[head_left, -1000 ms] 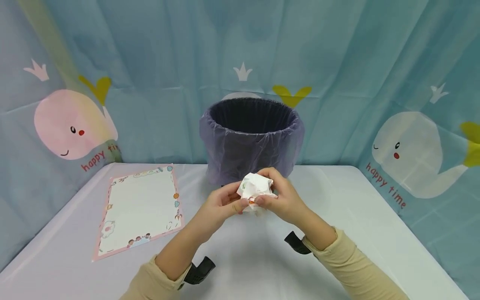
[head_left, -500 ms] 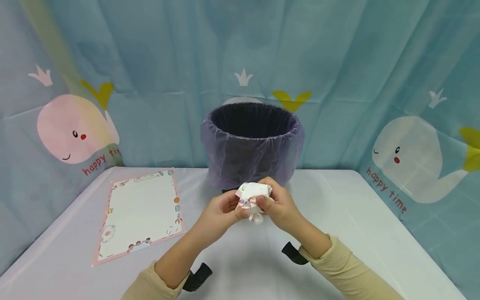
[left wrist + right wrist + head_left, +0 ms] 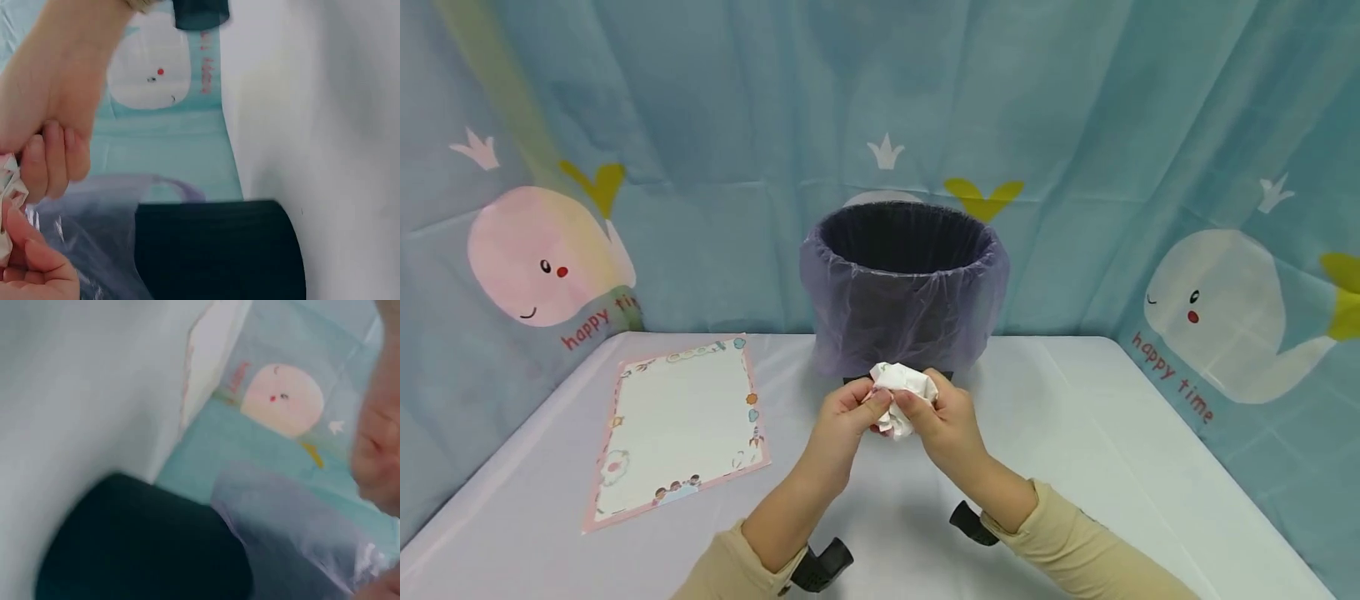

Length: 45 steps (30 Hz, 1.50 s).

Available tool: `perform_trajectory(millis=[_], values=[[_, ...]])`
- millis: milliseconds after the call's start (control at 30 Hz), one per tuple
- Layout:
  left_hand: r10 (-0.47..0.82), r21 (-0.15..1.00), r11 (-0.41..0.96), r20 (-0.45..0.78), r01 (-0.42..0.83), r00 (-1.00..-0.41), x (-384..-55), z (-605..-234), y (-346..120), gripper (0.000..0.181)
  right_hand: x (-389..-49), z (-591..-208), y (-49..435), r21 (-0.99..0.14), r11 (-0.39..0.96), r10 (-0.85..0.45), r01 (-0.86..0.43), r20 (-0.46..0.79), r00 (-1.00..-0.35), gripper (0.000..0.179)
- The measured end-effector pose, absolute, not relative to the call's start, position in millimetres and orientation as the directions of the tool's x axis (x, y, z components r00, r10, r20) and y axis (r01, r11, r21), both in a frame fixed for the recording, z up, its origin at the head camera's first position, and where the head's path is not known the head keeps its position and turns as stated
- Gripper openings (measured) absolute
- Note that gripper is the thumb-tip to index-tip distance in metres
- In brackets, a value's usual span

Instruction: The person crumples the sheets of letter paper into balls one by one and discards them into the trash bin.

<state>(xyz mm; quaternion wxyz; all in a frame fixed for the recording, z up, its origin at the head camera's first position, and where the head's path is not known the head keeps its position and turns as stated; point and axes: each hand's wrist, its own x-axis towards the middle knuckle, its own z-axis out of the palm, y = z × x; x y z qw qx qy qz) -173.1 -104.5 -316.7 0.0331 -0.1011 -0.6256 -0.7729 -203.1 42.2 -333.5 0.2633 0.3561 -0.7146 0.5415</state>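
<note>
A crumpled ball of white paper (image 3: 901, 385) with a few faint coloured marks is held between both hands, in front of the trash can in the head view. My left hand (image 3: 844, 417) grips its left side, thumb on top. On the other side my right hand (image 3: 950, 421) squeezes it, the two thumbs almost meeting at the front. In the left wrist view part of the crumpled paper (image 3: 11, 181) shows at the left edge between the fingers. The right wrist view catches only parts of the hands at its right edge; the paper is out of sight there.
Behind the hands stands a dark trash can (image 3: 902, 308) lined with a translucent purple bag, its mouth facing up. A flat sheet of paper (image 3: 681, 425) with a pink decorated border lies on the white table (image 3: 1075, 467) at left. A blue printed curtain (image 3: 700, 125) encloses the back and sides.
The paper has been squeezed into a smaller, rounder ball, its printed marks now mostly folded in. Both hands have drawn closer together around it, and the forearms have moved inward.
</note>
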Motion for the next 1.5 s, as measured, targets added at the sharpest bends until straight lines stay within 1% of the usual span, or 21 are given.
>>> perform_trajectory(millis=[67,100,167,233,300,367,500,600,700,767,833,967,1000,1067,1133,1200,1300,1367,1400,1433,1500], values=[[0.061,0.968,-0.197,0.172,0.157,-0.983,-174,-314,-107,0.019,-202,-328,46,-0.567,0.242,-0.296,-0.787,0.729,-0.617,0.064],[0.055,0.972,-0.185,0.158,0.145,-0.986,-174,-312,-108,0.020,-201,-324,49,-0.534,0.289,-0.343,-0.795,0.717,-0.607,0.068],[0.047,0.978,-0.165,0.137,0.127,-0.990,-173,-306,-110,0.021,-199,-316,55,-0.437,0.375,-0.425,-0.817,0.702,-0.571,0.079],[0.051,0.984,-0.130,0.131,0.123,-0.990,-173,-301,-110,0.023,-199,-310,59,-0.346,0.428,-0.477,-0.835,0.698,-0.534,0.088],[0.076,0.988,-0.085,0.139,0.132,-0.987,-171,-298,-110,0.027,-200,-307,61,-0.271,0.459,-0.489,-0.846,0.718,-0.495,0.087],[0.148,0.987,-0.033,0.158,0.155,-0.976,-170,-297,-113,0.031,-202,-306,62,-0.241,0.470,-0.465,-0.849,0.749,-0.471,0.081],[0.336,0.980,0.017,0.179,0.196,-0.925,-170,-296,-120,0.038,-208,-307,64,-0.262,0.386,-0.401,-0.885,0.816,-0.416,0.066],[0.383,0.985,-0.040,0.168,0.166,-0.908,-172,-298,-122,0.044,-210,-307,67,-0.292,0.307,-0.395,-0.906,0.827,-0.400,0.065],[0.344,0.983,-0.141,0.162,0.120,-0.925,-173,-300,-119,0.051,-211,-308,66,-0.304,0.272,-0.399,-0.913,0.828,-0.394,0.065],[0.309,0.972,-0.204,0.177,0.116,-0.934,-173,-303,-116,0.050,-211,-309,64,-0.299,0.262,-0.390,-0.918,0.837,-0.384,0.062],[0.267,0.961,-0.244,0.198,0.132,-0.943,-173,-306,-111,0.043,-212,-311,61,-0.307,0.241,-0.370,-0.921,0.848,-0.379,0.057],[0.163,0.942,-0.279,0.236,0.185,-0.958,-171,-311,-101,0.015,-214,-317,53,-0.337,0.169,-0.330,-0.926,0.866,-0.376,0.042],[0.137,0.939,-0.282,0.241,0.196,-0.961,-171,-313,-98,0.011,-214,-320,51,-0.342,0.149,-0.318,-0.928,0.872,-0.372,0.040],[0.085,0.935,-0.281,0.248,0.215,-0.965,-172,-316,-93,0.013,-215,-324,48,-0.343,0.133,-0.288,-0.930,0.884,-0.367,0.037],[0.039,0.934,-0.266,0.256,0.236,-0.966,-173,-319,-90,0.018,-217,-328,45,-0.347,0.122,-0.252,-0.930,0.895,-0.367,0.036],[0.007,0.937,-0.249,0.254,0.245,-0.967,-174,-322,-88,0.022,-218,-333,43,-0.368,0.129,-0.220,-0.921,0.895,-0.388,0.034],[-0.004,0.947,-0.220,0.241,0.236,-0.971,-176,-324,-88,0.024,-217,-336,44,-0.466,0.118,-0.207,-0.877,0.852,-0.481,0.023],[0.033,0.960,-0.180,0.224,0.215,-0.974,-177,-322,-92,0.022,-215,-336,47,-0.532,0.123,-0.222,-0.838,0.808,-0.545,0.015],[0.068,0.967,-0.152,0.217,0.204,-0.974,-178,-321,-95,0.021,-214,-335,49,-0.553,0.130,-0.231,-0.823,0.790,-0.567,0.012],[0.109,0.972,-0.118,0.214,0.202,-0.971,-179,-318,-98,0.019,-213,-333,51,-0.563,0.137,-0.239,-0.815,0.780,-0.579,0.012],[0.181,0.976,-0.045,0.220,0.215,-0.959,-182,-310,-106,0.017,-212,-327,55,-0.555,0.155,-0.244,-0.817,0.780,-0.576,0.016]])
